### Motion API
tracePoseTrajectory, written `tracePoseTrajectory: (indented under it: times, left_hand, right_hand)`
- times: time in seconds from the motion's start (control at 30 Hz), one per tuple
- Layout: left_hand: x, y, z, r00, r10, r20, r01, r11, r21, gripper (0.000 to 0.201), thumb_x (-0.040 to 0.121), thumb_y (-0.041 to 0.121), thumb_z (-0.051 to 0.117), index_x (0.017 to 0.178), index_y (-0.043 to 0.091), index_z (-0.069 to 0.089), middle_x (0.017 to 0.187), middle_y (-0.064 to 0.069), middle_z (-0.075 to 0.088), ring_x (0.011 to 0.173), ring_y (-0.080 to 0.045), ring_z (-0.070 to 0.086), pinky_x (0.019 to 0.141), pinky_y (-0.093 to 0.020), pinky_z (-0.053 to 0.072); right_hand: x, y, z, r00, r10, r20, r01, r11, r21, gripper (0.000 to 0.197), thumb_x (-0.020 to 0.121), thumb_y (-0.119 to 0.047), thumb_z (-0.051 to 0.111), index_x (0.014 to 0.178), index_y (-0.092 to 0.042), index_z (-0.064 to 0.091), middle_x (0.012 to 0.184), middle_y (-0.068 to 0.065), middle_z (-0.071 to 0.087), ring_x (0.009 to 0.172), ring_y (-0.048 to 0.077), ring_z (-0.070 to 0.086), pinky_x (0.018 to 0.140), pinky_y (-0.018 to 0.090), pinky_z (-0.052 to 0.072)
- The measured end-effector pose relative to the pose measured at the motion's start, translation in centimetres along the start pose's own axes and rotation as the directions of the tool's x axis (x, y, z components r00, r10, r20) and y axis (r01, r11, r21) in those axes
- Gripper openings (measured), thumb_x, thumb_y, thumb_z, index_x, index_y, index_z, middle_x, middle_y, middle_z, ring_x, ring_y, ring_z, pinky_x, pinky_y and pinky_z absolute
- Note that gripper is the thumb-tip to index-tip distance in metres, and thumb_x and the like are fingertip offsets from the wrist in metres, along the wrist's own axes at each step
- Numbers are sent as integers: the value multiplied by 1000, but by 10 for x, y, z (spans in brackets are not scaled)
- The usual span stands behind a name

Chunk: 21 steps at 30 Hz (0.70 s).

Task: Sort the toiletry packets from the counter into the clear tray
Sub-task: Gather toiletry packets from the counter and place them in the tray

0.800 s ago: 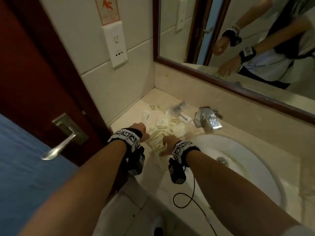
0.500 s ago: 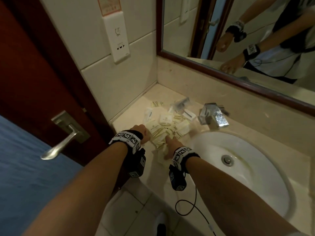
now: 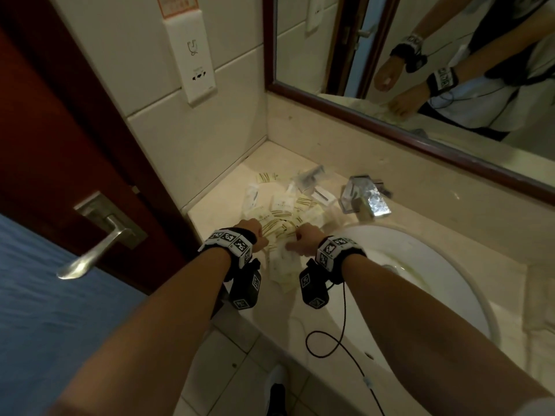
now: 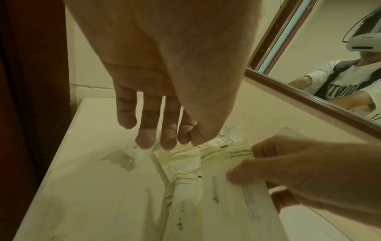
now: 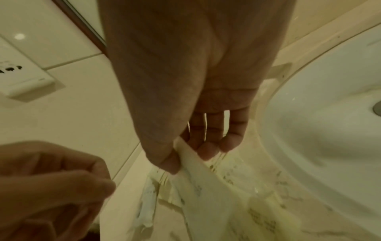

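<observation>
Head view: a heap of cream toiletry packets lies on the beige counter at centre frame, left of the white sink and the chrome faucet. Both hands are at the near edge of the heap: left hand at centre left, right hand just right of it. From here the fingers of neither hand can be made out. A clear plastic item sits at the heap's far edge; whether it is the tray cannot be told. Mirror at upper right, door handle at left.

Left wrist view: left hand hangs from the top of frame, fingers straight and slightly apart above the packets, holding nothing. Right hand at lower right pinches a striped packet.

Right wrist view: right hand at centre pinches one packet between thumb and fingertips, above the heap. Left hand at lower left is blurred. Sink at right.
</observation>
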<state>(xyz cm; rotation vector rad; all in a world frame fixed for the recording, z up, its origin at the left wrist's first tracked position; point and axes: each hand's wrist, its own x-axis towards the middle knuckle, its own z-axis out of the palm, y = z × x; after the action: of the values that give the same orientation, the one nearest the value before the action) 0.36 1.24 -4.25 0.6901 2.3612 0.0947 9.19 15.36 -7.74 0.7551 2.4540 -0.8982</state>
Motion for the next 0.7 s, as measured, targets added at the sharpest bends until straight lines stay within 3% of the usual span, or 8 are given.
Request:
tracePoseTrajectory:
  times: [0.07, 0.17, 0.23, 0.27, 0.37, 0.5, 0.63, 0.7]
  left_hand:
    - [-3, 5, 4, 1000, 11, 30, -12, 1000, 20, 21, 91, 31, 55, 86, 10, 54, 87, -9, 57, 88, -27, 58, 78, -35, 48]
    - [0, 9, 14, 998, 37, 49, -40, 998, 50, 31, 93, 32, 52, 113, 9, 53, 115, -13, 57, 99, -28, 56, 81, -34, 45]
    - [4, 11, 24, 996, 51, 72, -55, 997, 53, 31, 94, 30, 51, 120, 12, 48, 121, -12, 52, 105, -26, 52, 85, -32, 41]
    - [7, 11, 31, 997, 49, 63, -51, 998, 34, 38, 94, 31, 52, 127, 14, 45, 131, -12, 47, 115, -29, 50, 93, -33, 41]
    - [17, 10, 51, 998, 55, 9, -55, 998, 6, 65, 90, 34, 58, 145, 17, 29, 154, -12, 24, 140, -32, 30, 112, -39, 30]
    - [28, 10, 70, 997, 76, -25, -75, 996, 45, 79, 81, 32, 70, 145, 19, 25, 149, -11, 24, 138, -35, 24, 111, -46, 32]
    - [35, 13, 78, 998, 60, -30, -58, 996, 65, 77, 76, 29, 74, 140, 17, 32, 142, -12, 29, 134, -35, 27, 105, -49, 38]
    - [40, 13, 79, 997, 62, -47, -59, 996, 68, 70, 74, 27, 76, 132, 16, 39, 138, -12, 32, 131, -33, 30, 102, -47, 40]
  right_hand:
    - [-3, 4, -10, 998, -14, -66, 13, 1000, -23, 38, 87, -33, 64, 62, -13, 43, 66, 4, 47, 62, 21, 48, 53, 25, 34]
    - [-5, 14, -22, 993, -62, -103, 57, 997, -46, 32, 92, -34, 57, 99, -3, 62, 99, 14, 63, 94, 32, 60, 70, 31, 44]
    - [-8, 22, -28, 990, -67, -123, 61, 997, -53, 42, 93, -34, 55, 120, -3, 59, 119, 17, 62, 110, 33, 58, 86, 36, 48]
    - [-10, 25, -30, 989, -66, -136, 59, 997, -52, 44, 94, -34, 54, 125, -4, 57, 124, 16, 61, 114, 33, 57, 91, 37, 47]
    - [-13, 35, -35, 982, -79, -169, 76, 997, -28, 43, 95, -31, 53, 128, -5, 56, 128, 16, 60, 117, 33, 56, 96, 37, 45]
    - [-20, 48, -37, 973, -86, -216, 98, 994, 42, 35, 94, -25, 56, 121, -3, 59, 122, 17, 63, 113, 33, 59, 97, 41, 48]
    - [-22, 57, -39, 968, -96, -231, 119, 989, 87, 29, 94, -22, 58, 114, -2, 63, 114, 16, 66, 106, 30, 61, 81, 28, 43]
    - [-20, 60, -40, 965, -103, -240, 130, 987, 99, 28, 93, -22, 59, 112, -2, 64, 112, 16, 67, 105, 30, 62, 80, 27, 43]
